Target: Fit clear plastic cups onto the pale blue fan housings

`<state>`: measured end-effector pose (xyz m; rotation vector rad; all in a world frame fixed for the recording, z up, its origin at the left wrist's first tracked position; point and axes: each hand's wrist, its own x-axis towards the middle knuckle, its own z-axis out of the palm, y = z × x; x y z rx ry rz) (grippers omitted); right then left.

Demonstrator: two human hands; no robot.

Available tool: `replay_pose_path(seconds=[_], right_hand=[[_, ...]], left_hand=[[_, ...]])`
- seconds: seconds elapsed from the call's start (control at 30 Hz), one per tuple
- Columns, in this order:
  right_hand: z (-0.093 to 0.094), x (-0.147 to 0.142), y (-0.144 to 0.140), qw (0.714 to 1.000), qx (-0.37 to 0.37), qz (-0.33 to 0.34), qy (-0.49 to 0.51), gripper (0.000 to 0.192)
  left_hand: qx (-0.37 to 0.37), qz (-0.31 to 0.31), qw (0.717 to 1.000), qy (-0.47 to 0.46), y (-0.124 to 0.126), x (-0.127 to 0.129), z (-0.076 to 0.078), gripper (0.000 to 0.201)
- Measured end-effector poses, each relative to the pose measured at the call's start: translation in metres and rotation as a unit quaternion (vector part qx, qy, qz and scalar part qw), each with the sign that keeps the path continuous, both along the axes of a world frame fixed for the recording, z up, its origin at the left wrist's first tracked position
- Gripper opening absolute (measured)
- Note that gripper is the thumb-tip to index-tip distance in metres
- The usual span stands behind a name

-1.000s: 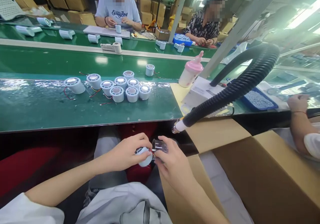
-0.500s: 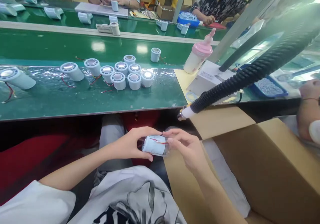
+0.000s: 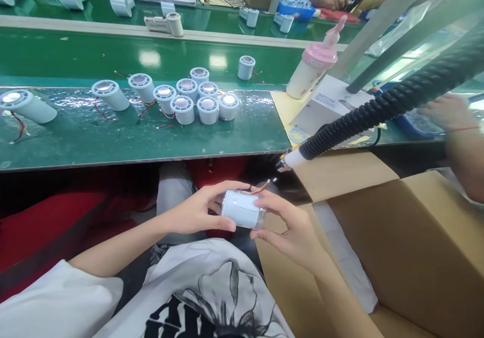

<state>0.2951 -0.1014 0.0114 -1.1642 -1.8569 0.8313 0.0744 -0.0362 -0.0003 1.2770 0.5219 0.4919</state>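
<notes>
Head view: person seated at green bench [image 3: 113, 146], both hands low over lap, below bench edge. Left hand [image 3: 196, 212] closed round pale blue cylinder [image 3: 242, 209], thumb under, fingers over top. Right hand [image 3: 291, 227] closed on cylinder's right end, where a clear cap [image 3: 260, 216] sits; fingertips pinch it. Red/yellow wires [image 3: 260, 187] stick up from that end, free, near right index finger.

On bench: cluster of like cylinders [image 3: 196, 101] standing upright, touching, w/ wires trailing; one lying on its side far left [image 3: 26, 107]. Black ribbed hose [image 3: 378, 111] w/ white nozzle [image 3: 289, 160] hangs just above & right of hands. Open cardboard box [image 3: 397, 247] at right. Another person's arm [image 3: 461, 141] at far right, apart.

Judgement: cap looks only partly seated. To do well: keep wires clear of the seam, hold cylinder & cap square, press evenly w/ left hand bracing the body.
</notes>
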Motion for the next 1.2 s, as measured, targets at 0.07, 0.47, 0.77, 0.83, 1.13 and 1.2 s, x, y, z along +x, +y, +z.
replay_pose_path(seconds=[0.07, 0.47, 0.77, 0.83, 1.13, 1.2], right_hand=[[0.0, 0.0, -0.001, 0.999, -0.037, 0.003, 0.04, 0.052], [0.006, -0.003, -0.002, 0.967, -0.198, -0.001, 0.16, 0.05], [0.007, -0.007, -0.001, 0.926, -0.294, -0.007, 0.235, 0.05], [0.006, -0.008, -0.001, 0.916, -0.316, -0.008, 0.249, 0.05], [0.004, -0.011, 0.002, 0.883, -0.371, -0.028, 0.285, 0.051], [0.004, -0.014, 0.002, 0.874, -0.38, -0.032, 0.302, 0.049]], left_hand=[[0.036, -0.009, 0.999, 0.011, 0.0, -0.002, 0.004, 0.07], [0.196, -0.008, 0.98, 0.034, 0.001, -0.008, 0.005, 0.079], [0.239, -0.016, 0.97, 0.036, 0.002, -0.011, 0.005, 0.08], [0.243, -0.015, 0.969, 0.036, 0.002, -0.011, 0.005, 0.08], [0.249, -0.018, 0.967, 0.043, 0.003, -0.012, 0.005, 0.077], [0.257, -0.018, 0.965, 0.043, 0.003, -0.012, 0.005, 0.077]])
